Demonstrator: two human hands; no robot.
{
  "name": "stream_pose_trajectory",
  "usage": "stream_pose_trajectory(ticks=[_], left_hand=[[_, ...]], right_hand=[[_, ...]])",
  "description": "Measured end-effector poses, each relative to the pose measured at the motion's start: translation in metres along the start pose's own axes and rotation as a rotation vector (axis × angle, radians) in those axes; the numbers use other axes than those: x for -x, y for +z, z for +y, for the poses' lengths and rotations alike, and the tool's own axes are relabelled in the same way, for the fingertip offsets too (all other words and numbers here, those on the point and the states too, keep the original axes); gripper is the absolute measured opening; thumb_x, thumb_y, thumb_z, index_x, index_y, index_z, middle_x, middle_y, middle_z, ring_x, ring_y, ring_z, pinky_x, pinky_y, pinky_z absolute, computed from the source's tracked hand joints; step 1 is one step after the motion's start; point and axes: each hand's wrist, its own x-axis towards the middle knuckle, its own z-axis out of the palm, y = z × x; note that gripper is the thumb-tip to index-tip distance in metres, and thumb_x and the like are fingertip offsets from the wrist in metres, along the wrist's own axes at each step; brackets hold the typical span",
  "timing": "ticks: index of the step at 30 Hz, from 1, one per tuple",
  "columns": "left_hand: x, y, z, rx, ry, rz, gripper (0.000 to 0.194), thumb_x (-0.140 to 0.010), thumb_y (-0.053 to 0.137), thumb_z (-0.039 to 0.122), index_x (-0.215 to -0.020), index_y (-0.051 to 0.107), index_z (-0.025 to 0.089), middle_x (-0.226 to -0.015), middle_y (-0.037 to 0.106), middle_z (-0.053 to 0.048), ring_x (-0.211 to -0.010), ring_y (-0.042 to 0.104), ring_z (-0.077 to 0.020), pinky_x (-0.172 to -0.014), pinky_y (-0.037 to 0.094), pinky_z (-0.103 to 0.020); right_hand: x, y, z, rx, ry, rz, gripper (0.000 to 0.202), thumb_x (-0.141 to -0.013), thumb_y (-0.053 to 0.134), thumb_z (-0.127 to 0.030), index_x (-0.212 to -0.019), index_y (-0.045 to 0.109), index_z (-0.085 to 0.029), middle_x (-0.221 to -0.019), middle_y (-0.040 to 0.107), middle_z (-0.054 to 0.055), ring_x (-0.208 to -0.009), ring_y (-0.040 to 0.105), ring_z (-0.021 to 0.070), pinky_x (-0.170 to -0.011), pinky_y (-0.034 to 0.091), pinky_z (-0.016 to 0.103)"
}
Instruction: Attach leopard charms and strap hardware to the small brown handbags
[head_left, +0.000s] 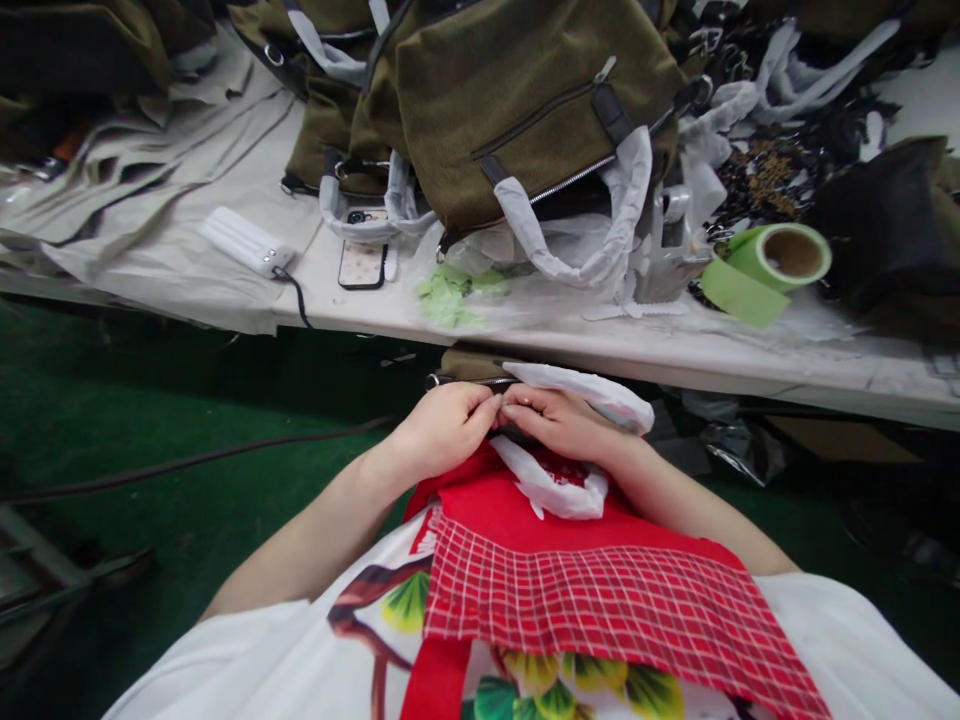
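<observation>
An olive-brown handbag (pixel 471 360) sits on my lap, just below the table edge, with a metal zipper running across its top. Its two handles are wrapped in white paper; one wrapped handle (pixel 581 388) arches beyond my right hand and the other (pixel 556 486) lies toward my red apron. My left hand (pixel 448 424) and my right hand (pixel 553 420) meet at the bag's top beside the zipper. Both are closed, fingers curled and thumbs nearly touching, on the bag's near edge. The exact part pinched between the fingertips is hidden.
On the white table (pixel 420 335) stand more olive handbags (pixel 525 110) with wrapped handles. A white power bank (pixel 246 240) with a cable, a phone (pixel 363 262), green scraps (pixel 450 295) and a green tape roll (pixel 780 262) lie near its front edge. Metal hardware (pixel 772 180) is heaped right.
</observation>
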Motion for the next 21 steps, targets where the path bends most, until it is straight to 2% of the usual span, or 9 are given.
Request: stream_pose_trajectory(ticks=[3,7,9,11,15,21], left_hand=[[0.002,0.008,0.0,0.261,-0.039,0.021,0.034,-0.089,0.047,0.034,-0.061,0.06,0.017,-0.058,0.057,0.0,-0.054,0.048,-0.0123,-0.054,0.035,-0.025],[0.001,0.025,0.0,0.908,-0.163,0.001,0.035,-0.083,0.052,0.04,-0.055,0.048,0.018,-0.05,0.042,0.003,-0.043,0.036,-0.0082,-0.043,0.029,-0.022],[-0.002,0.034,0.002,1.174,-0.246,0.017,0.038,-0.078,0.061,0.041,-0.053,0.043,0.019,-0.049,0.036,0.006,-0.04,0.032,-0.006,-0.039,0.025,-0.02],[-0.006,0.04,0.005,1.348,-0.304,0.04,0.039,-0.073,0.069,0.043,-0.054,0.045,0.018,-0.048,0.032,0.008,-0.039,0.026,-0.0038,-0.036,0.02,-0.019],[-0.011,0.045,0.009,1.444,-0.316,0.052,0.044,-0.072,0.075,0.05,-0.056,0.053,0.014,-0.043,0.032,0.009,-0.036,0.02,-0.0013,-0.034,0.011,-0.018],[-0.008,0.045,0.009,1.533,-0.338,0.05,0.049,-0.069,0.08,0.044,-0.054,0.042,0.017,-0.042,0.028,0.011,-0.033,0.023,-0.0003,-0.035,0.014,-0.017]], right_hand=[[0.002,0.002,-0.003,-0.096,-0.011,-0.023,0.022,-0.098,0.047,-0.034,-0.088,0.062,-0.022,-0.08,0.063,-0.001,-0.074,0.057,0.0145,-0.07,0.042,0.028],[0.001,0.012,0.003,-0.349,0.035,0.0,0.041,-0.098,0.043,-0.049,-0.072,0.056,-0.02,-0.06,0.051,-0.004,-0.056,0.047,0.0111,-0.056,0.036,0.025],[-0.001,0.018,0.006,-0.437,0.055,0.048,0.043,-0.096,0.046,-0.049,-0.066,0.054,-0.02,-0.054,0.048,-0.005,-0.051,0.043,0.0104,-0.053,0.033,0.025],[-0.003,0.024,0.006,-0.524,0.072,0.108,0.041,-0.094,0.048,-0.045,-0.062,0.053,-0.02,-0.05,0.046,-0.005,-0.047,0.039,0.0099,-0.05,0.031,0.025],[-0.008,0.032,0.003,-0.662,0.133,0.265,0.039,-0.086,0.05,-0.038,-0.051,0.047,-0.021,-0.042,0.038,-0.006,-0.041,0.03,0.0092,-0.045,0.024,0.026],[-0.01,0.039,-0.006,-0.815,0.218,0.349,0.036,-0.077,0.053,-0.034,-0.045,0.041,-0.022,-0.037,0.034,-0.006,-0.039,0.026,0.0089,-0.045,0.022,0.027]])
